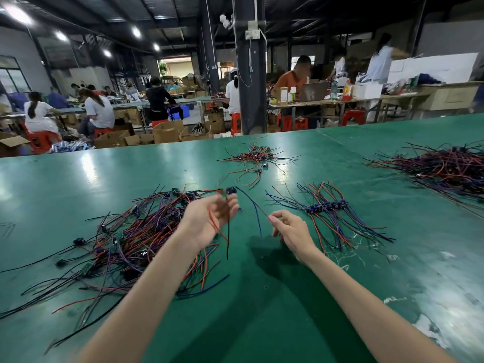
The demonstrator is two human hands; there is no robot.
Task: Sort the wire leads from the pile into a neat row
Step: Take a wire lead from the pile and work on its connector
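A tangled pile of red, blue and black wire leads (125,239) lies on the green table (262,297) at the left. To the right, a short neat row of leads (328,206) lies with its blue connectors side by side. My left hand (209,218) is raised above the pile's right edge and grips one lead with a blue connector (230,191) at its fingertips; red and black wires hang from the palm. My right hand (290,229) pinches the end of a thin wire (255,209) that runs from that lead.
A smaller heap of leads (255,155) lies farther back at the middle, and a large heap (445,169) at the far right. Worn white patches mark the table's right side. Beyond the far edge are a dark pillar, cardboard boxes and seated people.
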